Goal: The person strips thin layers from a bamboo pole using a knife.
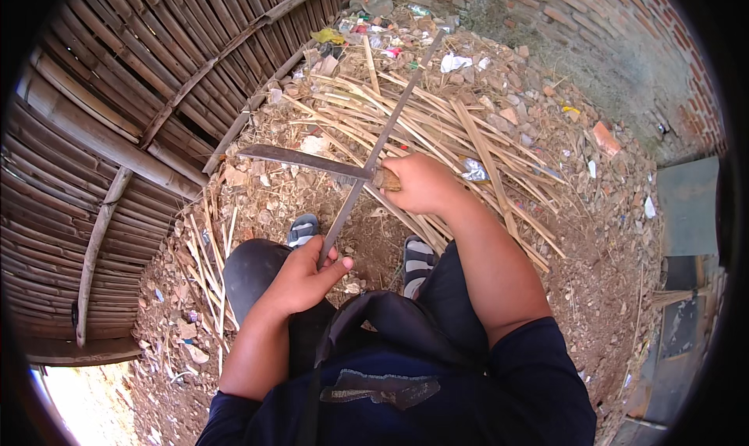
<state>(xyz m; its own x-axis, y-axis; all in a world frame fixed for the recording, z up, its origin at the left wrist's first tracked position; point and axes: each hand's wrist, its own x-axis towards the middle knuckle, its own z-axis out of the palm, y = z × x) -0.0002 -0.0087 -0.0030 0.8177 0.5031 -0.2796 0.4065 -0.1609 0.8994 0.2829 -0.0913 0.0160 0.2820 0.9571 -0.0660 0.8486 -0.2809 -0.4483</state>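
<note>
Two bare hands are at work over a littered earth floor. The right hand [425, 182] is closed around the short wooden handle [387, 180] of a knife, whose long dark blade [300, 159] points toward the left, its tip out near the bamboo wall [156, 63]. The left hand [303, 279] is partly curled, gripping the lower end of a long, flat, dark strip [400, 106] between thumb and fingers. This strip slants up and to the right between the feet and over a loose pile of pale split sticks [413, 126]; the blade crosses it close to the handle, though I cannot tell whether the edge bites in. A smaller bunch of sticks [207, 266] lies beside the left knee. Striped sandals [418, 268] are on the feet. Beyond the pile, scattered rubbish [374, 36] lies near a brick wall [601, 21].
</note>
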